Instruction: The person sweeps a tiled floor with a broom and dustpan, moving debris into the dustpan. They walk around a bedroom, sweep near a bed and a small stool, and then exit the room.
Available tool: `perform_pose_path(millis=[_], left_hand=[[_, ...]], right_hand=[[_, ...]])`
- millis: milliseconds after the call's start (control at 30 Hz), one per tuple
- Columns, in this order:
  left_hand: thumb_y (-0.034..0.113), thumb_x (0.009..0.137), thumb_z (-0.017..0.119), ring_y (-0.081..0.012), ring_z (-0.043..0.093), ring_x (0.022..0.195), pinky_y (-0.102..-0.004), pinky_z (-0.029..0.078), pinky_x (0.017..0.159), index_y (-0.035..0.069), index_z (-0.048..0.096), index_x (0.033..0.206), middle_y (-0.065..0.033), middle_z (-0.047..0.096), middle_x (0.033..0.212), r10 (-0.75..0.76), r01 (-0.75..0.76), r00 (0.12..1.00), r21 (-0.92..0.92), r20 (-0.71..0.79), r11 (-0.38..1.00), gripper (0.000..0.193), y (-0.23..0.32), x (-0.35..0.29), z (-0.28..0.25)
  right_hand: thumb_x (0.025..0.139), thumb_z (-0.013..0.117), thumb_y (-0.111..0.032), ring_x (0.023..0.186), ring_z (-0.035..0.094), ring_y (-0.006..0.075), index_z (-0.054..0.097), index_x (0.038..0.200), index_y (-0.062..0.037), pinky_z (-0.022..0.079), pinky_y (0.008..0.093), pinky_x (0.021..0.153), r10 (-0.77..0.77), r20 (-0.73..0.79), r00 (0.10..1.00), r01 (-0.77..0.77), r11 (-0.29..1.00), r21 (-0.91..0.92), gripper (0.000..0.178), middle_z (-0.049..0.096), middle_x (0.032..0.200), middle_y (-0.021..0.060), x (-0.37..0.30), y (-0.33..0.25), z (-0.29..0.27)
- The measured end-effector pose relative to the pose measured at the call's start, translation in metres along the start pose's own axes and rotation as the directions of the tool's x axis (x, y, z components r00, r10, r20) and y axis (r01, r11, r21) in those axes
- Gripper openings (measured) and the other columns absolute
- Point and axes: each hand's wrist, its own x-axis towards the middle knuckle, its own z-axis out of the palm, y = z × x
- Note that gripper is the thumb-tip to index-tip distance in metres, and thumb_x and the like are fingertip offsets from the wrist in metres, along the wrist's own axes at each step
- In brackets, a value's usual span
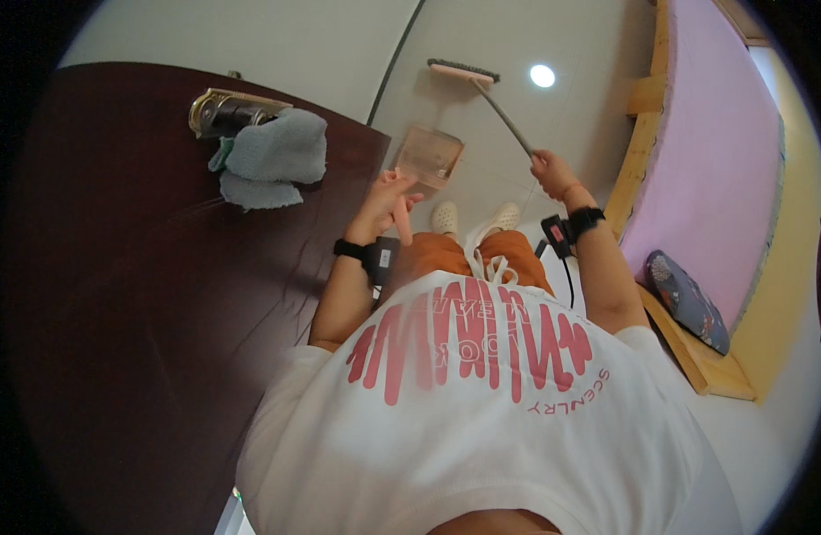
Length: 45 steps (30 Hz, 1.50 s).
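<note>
At the near end of the dustpan [421, 145]: left hand [386, 198], loosely closed round its handle [402, 221]. Right of the dustpan: right hand [556, 174], gripping a broom stick [504, 117]. Beyond the dustpan, apart from it: broom head [464, 73], long axis crosswise, stick slanting back rightward.

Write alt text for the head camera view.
A person's right hand grips a broom and the left hand a pink-handled dustpan, over a pale floor. At left, a grey cloth hangs on the handle of a dark door.
</note>
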Motion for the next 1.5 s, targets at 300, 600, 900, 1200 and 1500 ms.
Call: perform_pose_path(millis=[300,600,900,1200,1500], left_hand=[[0.025,0.082,0.067,-0.0189,0.061,0.080,-0.0211,0.047,0.052,0.010,0.044,0.104,-0.0070,0.050,0.097,0.005,-0.005,0.999,-0.016,-0.032,1.000,0.036,-0.014,-0.004,-0.010],[0.027,0.083,0.065,-0.0201,0.061,0.079,-0.0222,0.047,0.051,0.007,0.040,0.106,-0.0079,0.048,0.095,0.022,-0.022,0.999,0.011,0.024,1.000,0.039,0.001,0.003,0.006],[0.026,0.083,0.065,-0.0175,0.062,0.073,-0.0213,0.047,0.050,0.006,0.040,0.107,-0.0070,0.050,0.094,-0.129,0.089,0.987,0.355,0.092,0.931,0.040,0.009,0.006,0.013],[0.026,0.080,0.067,-0.0170,0.059,0.068,-0.0241,0.044,0.050,0.005,0.044,0.100,-0.0072,0.052,0.093,-0.149,0.104,0.986,0.447,0.067,0.889,0.038,0.015,0.032,0.040],[0.026,0.081,0.065,-0.0162,0.058,0.071,-0.0218,0.043,0.051,0.004,0.042,0.111,-0.0083,0.049,0.102,-0.138,0.100,0.990,0.498,0.041,0.861,0.044,-0.012,0.041,0.080]], right_hand=[[0.085,0.045,-0.012,0.099,0.056,0.0366,0.057,0.113,-0.0084,0.046,0.0411,0.084,-0.255,0.032,0.966,0.233,0.814,-0.531,0.031,0.062,0.099,0.0180,0.036,0.024,0.051],[0.076,0.049,-0.001,0.095,0.057,0.0355,0.057,0.109,-0.0069,0.046,0.0414,0.083,-0.123,0.046,0.991,0.127,0.800,-0.586,0.034,0.061,0.099,0.0186,-0.103,0.069,-0.007],[0.086,0.055,-0.026,0.058,0.054,0.0160,0.056,0.114,-0.0124,0.046,0.0292,0.053,0.330,-0.093,0.939,-0.287,0.905,0.313,0.031,0.051,0.066,0.0052,-0.165,0.106,-0.013],[0.089,0.042,-0.028,0.039,0.040,0.0138,0.048,0.120,-0.0110,0.036,0.0296,0.034,0.056,-0.165,0.985,-0.019,0.976,0.219,0.036,0.045,0.057,0.0037,-0.023,0.209,0.091],[0.087,0.051,-0.035,0.043,0.040,0.0107,0.047,0.126,-0.0136,0.034,0.0253,0.036,0.138,0.128,0.982,-0.184,0.849,0.496,0.044,0.050,0.066,0.0044,-0.181,0.144,0.076]])
